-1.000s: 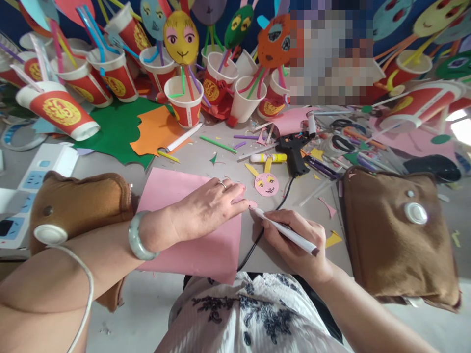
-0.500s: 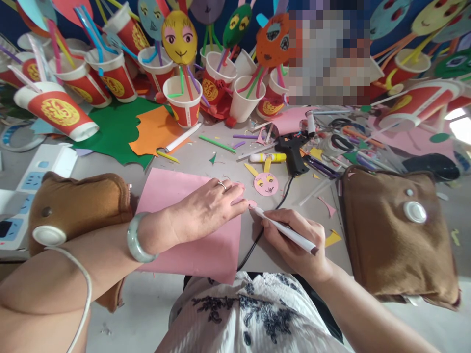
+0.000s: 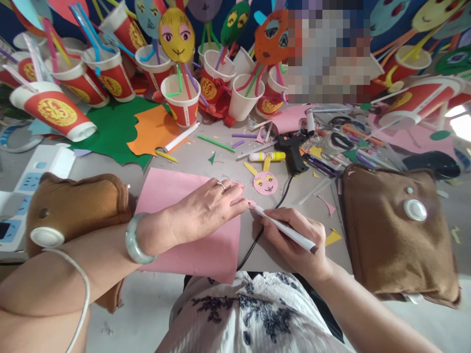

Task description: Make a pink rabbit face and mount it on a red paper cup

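A white marker pen [image 3: 289, 230] with a dark end is held in my right hand [image 3: 298, 238], its tip down against a small round piece of pink paper [image 3: 251, 204]. My left hand [image 3: 206, 208] lies over a large sheet of pink paper [image 3: 191, 255], its fingertips pressing the edge of that small piece. The thumb side partly covers the piece, so its full outline is hidden. Just beyond the hands lies a round pink paper face [image 3: 265, 183] with yellow ears and drawn features.
A black glue gun [image 3: 292, 152] sits ahead, its cord running down past my right hand. Brown cushioned pouches lie at left [image 3: 81, 201] and right [image 3: 397, 240]. Behind stand several red-and-white paper cups [image 3: 181, 100] with straws and paper faces. Scraps and a yellow marker [image 3: 267, 156] lie about.
The view has shifted very slightly. Both hands keep nearly the same pose, with the pen tip still at the small pink paper piece.
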`<state>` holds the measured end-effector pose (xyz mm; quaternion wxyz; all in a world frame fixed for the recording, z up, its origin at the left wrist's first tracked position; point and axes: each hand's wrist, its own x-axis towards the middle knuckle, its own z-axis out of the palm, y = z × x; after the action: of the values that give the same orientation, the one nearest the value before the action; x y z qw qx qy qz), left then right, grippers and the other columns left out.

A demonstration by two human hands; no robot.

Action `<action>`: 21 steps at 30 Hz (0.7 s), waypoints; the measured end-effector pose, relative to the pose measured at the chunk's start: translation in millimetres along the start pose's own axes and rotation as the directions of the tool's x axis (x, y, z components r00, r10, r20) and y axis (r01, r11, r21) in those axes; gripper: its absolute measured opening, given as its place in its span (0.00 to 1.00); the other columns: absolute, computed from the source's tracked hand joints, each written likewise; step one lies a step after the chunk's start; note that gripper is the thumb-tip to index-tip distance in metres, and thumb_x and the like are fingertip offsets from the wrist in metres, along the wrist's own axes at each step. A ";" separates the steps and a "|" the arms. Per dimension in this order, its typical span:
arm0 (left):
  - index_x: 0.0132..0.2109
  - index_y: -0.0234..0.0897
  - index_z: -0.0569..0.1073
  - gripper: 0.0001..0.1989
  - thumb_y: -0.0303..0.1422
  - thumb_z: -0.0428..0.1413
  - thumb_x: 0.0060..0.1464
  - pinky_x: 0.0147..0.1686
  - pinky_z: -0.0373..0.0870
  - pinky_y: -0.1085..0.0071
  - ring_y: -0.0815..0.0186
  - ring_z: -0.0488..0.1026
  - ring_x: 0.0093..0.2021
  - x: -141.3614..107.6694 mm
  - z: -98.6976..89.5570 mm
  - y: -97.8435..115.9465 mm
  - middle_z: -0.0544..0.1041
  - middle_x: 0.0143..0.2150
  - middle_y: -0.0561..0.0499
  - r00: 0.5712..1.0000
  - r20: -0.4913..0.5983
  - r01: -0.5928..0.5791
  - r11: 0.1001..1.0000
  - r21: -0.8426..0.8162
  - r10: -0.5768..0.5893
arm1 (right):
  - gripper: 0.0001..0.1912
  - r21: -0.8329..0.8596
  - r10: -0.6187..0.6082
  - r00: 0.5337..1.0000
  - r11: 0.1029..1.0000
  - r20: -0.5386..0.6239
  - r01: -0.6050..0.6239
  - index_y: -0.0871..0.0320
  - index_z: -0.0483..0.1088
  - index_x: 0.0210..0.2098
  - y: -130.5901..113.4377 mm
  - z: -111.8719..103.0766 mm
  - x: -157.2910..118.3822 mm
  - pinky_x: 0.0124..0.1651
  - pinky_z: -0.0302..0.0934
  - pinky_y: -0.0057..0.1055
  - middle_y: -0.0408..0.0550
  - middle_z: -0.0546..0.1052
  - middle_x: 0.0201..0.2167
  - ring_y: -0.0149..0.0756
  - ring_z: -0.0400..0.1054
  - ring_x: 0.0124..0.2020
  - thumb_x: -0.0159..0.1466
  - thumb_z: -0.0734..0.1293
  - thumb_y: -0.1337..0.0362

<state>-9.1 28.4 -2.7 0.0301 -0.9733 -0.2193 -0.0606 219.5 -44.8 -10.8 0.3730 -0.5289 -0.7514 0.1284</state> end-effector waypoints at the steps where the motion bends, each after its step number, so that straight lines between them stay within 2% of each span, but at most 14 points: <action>1: 0.60 0.38 0.69 0.16 0.24 0.50 0.67 0.47 0.70 0.62 0.58 0.72 0.51 -0.1 0.1 0.0 0.73 0.57 0.41 1.000 -0.001 -0.002 1.000 0.001 0.002 | 0.02 -0.001 0.000 1.000 1.000 -0.001 0.000 0.56 0.72 0.35 -0.4 0.1 0.3 0.22 0.62 0.24 0.43 0.79 0.24 0.29 0.72 0.20 0.65 0.69 0.68; 21: 0.62 0.38 0.68 0.19 0.23 0.51 0.66 0.49 0.70 0.61 0.58 0.72 0.52 -0.9 3.0 0.5 0.73 0.57 0.42 1.000 -0.017 -0.004 1.000 0.011 0.004 | 0.04 -0.001 0.016 1.000 1.000 -0.021 -0.016 0.56 0.70 0.32 -2.0 -1.2 1.6 0.21 0.61 0.23 0.42 0.79 0.22 0.28 0.71 0.18 0.64 0.68 0.69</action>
<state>-9.3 27.8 -5.8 0.0375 -0.9730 -0.2173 -0.0675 218.7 -44.4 -8.2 0.3797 -0.5365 -0.7431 0.1256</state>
